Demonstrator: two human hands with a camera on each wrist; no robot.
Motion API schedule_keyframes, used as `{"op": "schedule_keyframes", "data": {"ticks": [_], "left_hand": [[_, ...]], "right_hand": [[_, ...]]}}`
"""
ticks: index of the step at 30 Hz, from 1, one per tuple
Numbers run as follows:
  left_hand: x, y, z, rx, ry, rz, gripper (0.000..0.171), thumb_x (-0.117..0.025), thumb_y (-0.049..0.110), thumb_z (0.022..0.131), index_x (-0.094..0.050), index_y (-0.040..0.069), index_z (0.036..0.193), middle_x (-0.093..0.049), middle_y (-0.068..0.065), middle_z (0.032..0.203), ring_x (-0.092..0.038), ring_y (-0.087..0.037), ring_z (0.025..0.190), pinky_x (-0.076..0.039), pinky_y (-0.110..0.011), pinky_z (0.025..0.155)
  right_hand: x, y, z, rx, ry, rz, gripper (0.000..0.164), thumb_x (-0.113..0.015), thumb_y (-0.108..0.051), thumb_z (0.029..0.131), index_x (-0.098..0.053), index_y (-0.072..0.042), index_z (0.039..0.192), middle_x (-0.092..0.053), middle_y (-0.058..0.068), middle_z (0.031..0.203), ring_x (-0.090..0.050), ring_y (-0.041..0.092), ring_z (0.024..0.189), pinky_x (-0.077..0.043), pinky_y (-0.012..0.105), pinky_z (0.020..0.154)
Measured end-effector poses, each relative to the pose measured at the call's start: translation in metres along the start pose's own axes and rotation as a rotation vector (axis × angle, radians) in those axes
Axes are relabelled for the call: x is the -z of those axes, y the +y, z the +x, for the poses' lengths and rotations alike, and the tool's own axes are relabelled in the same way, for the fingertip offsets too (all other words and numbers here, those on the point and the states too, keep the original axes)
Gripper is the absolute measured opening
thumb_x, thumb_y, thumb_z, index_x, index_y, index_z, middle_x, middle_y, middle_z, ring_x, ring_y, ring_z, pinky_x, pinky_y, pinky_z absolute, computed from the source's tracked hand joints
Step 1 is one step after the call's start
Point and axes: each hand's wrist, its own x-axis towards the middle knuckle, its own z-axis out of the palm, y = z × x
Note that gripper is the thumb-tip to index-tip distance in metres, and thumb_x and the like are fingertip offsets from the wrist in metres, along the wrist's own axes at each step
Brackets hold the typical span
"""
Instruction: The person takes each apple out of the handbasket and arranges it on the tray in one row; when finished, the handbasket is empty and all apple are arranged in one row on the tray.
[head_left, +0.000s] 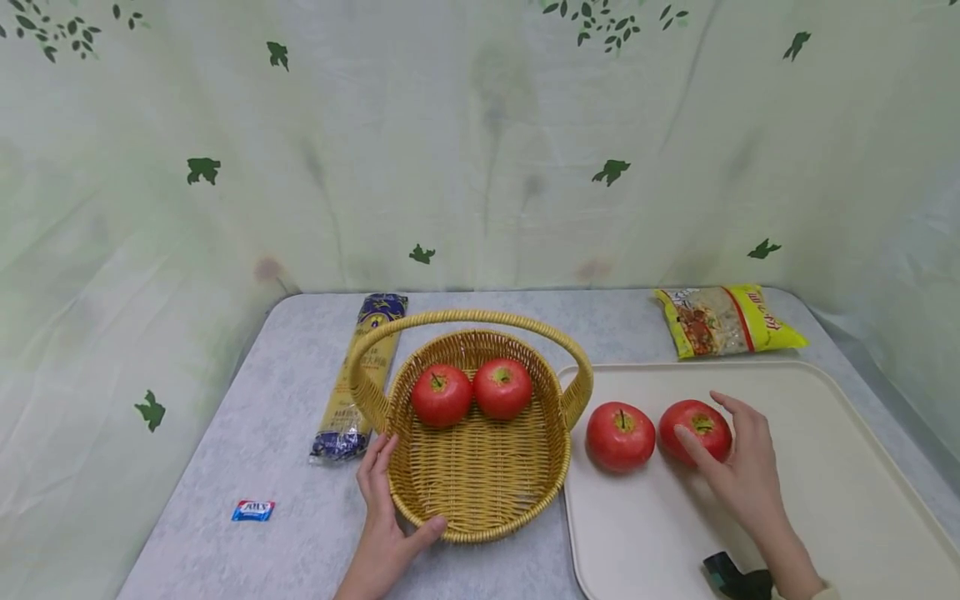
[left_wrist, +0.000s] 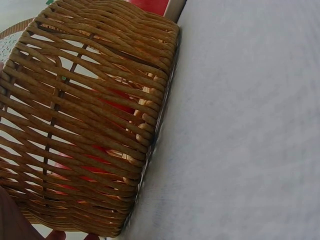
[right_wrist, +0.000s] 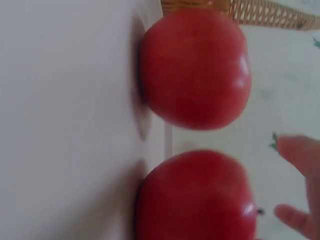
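Note:
A round woven basket [head_left: 480, 467] with a tall arched handle holds two red apples [head_left: 442, 395] in its far half. My left hand [head_left: 386, 521] rests against the basket's near left side, its thumb at the front rim and its fingers fairly straight along the side. Two more red apples stand on a pale tray; the left one [head_left: 620, 437] is beside the basket. Over the right apple [head_left: 693, 417] is my right hand [head_left: 750, 467], thumb and fingers spread to either side. In the right wrist view, the visible fingertips [right_wrist: 295, 150] are apart from the apples.
The pale tray [head_left: 825, 500] covers the table's right side. A yellow food packet [head_left: 731, 321] lies behind it. Left of the basket lies a long yellow-and-blue packet [head_left: 337, 408], and nearer the front a small red-and-blue wrapper [head_left: 253, 510]. A leaf-patterned curtain [head_left: 480, 167] hangs behind the table.

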Motion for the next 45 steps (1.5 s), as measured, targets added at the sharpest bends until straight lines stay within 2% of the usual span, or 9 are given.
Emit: {"op": "schedule_keyframes", "data": {"ticks": [2, 4, 8, 10, 17, 22, 29, 37, 45], "left_hand": [[0.000, 0.001, -0.001, 0.008, 0.000, 0.004, 0.108, -0.080, 0.019, 0.072, -0.008, 0.029, 0.151, 0.008, 0.006, 0.151, 0.005, -0.031, 0.137, -0.014, -0.074, 0.096], [0.000, 0.002, -0.001, 0.018, -0.001, 0.008, 0.108, -0.080, 0.019, 0.073, -0.007, 0.029, 0.151, 0.008, 0.006, 0.151, 0.005, -0.031, 0.137, -0.014, -0.074, 0.095], [0.000, 0.003, 0.000, 0.012, 0.000, 0.008, 0.108, -0.080, 0.019, 0.073, -0.007, 0.028, 0.151, 0.008, 0.008, 0.150, 0.005, -0.030, 0.137, -0.014, -0.073, 0.096], [0.000, 0.003, 0.000, 0.002, 0.001, 0.005, 0.108, -0.081, 0.019, 0.072, -0.008, 0.028, 0.151, 0.008, 0.009, 0.150, 0.005, -0.030, 0.137, -0.014, -0.073, 0.096], [0.001, 0.001, 0.001, -0.010, 0.008, 0.008, 0.108, -0.080, 0.019, 0.072, -0.008, 0.027, 0.151, 0.007, 0.008, 0.151, 0.004, -0.029, 0.137, -0.014, -0.072, 0.097], [0.001, 0.002, 0.003, -0.021, 0.004, 0.004, 0.108, -0.080, 0.019, 0.071, -0.009, 0.026, 0.152, 0.007, 0.007, 0.151, 0.003, -0.030, 0.138, -0.013, -0.072, 0.098], [0.000, 0.001, 0.004, -0.035, 0.004, -0.001, 0.108, -0.080, 0.019, 0.071, -0.010, 0.024, 0.152, 0.006, 0.007, 0.151, 0.001, -0.030, 0.137, -0.013, -0.072, 0.098], [0.000, 0.000, 0.002, -0.023, 0.005, -0.012, 0.107, -0.080, 0.018, 0.071, -0.010, 0.023, 0.152, 0.005, 0.007, 0.151, 0.002, -0.030, 0.137, -0.013, -0.071, 0.098], [0.000, 0.001, 0.000, -0.019, 0.009, -0.012, 0.107, -0.080, 0.017, 0.071, -0.010, 0.023, 0.152, 0.005, 0.007, 0.150, 0.003, -0.030, 0.137, -0.012, -0.072, 0.098]], "right_hand": [[0.001, -0.009, -0.002, 0.107, 0.115, 0.023, 0.060, -0.077, -0.012, 0.078, -0.049, -0.001, 0.130, -0.042, 0.022, 0.132, -0.035, 0.039, 0.122, -0.030, 0.064, 0.096], [0.002, -0.020, -0.004, 0.213, 0.198, 0.055, 0.052, -0.078, -0.002, 0.074, -0.057, 0.000, 0.121, -0.048, 0.019, 0.129, -0.038, 0.034, 0.121, -0.029, 0.053, 0.100], [-0.001, -0.043, -0.007, 0.391, 0.244, 0.140, 0.039, -0.076, 0.004, 0.072, -0.064, 0.001, 0.109, -0.058, 0.015, 0.119, -0.046, 0.022, 0.116, -0.033, 0.028, 0.098], [-0.005, -0.054, -0.007, 0.471, 0.241, 0.198, 0.033, -0.075, 0.001, 0.074, -0.067, 0.000, 0.105, -0.062, 0.013, 0.112, -0.050, 0.018, 0.110, -0.035, 0.020, 0.095], [-0.028, -0.094, -0.006, 0.727, 0.145, 0.396, 0.018, -0.072, -0.013, 0.082, -0.070, -0.003, 0.097, -0.067, 0.007, 0.093, -0.060, 0.019, 0.090, -0.044, 0.021, 0.086], [-0.046, -0.121, -0.001, 0.839, 0.043, 0.440, 0.015, -0.067, -0.019, 0.088, -0.070, -0.007, 0.097, -0.068, 0.002, 0.090, -0.060, 0.017, 0.078, -0.047, 0.019, 0.073], [-0.058, -0.156, 0.006, 0.784, -0.165, 0.372, 0.023, -0.066, -0.021, 0.090, -0.066, -0.015, 0.112, -0.064, -0.002, 0.106, -0.060, 0.013, 0.095, -0.052, 0.029, 0.075], [-0.068, -0.182, 0.012, 0.777, -0.251, 0.244, 0.033, -0.068, -0.026, 0.088, -0.063, -0.012, 0.118, -0.058, 0.000, 0.119, -0.056, 0.014, 0.107, -0.051, 0.031, 0.083], [-0.085, -0.182, 0.029, 0.526, -0.476, 0.070, 0.048, -0.067, -0.037, 0.088, -0.059, -0.014, 0.129, -0.043, 0.008, 0.140, -0.043, 0.025, 0.125, -0.047, 0.041, 0.090]]}}
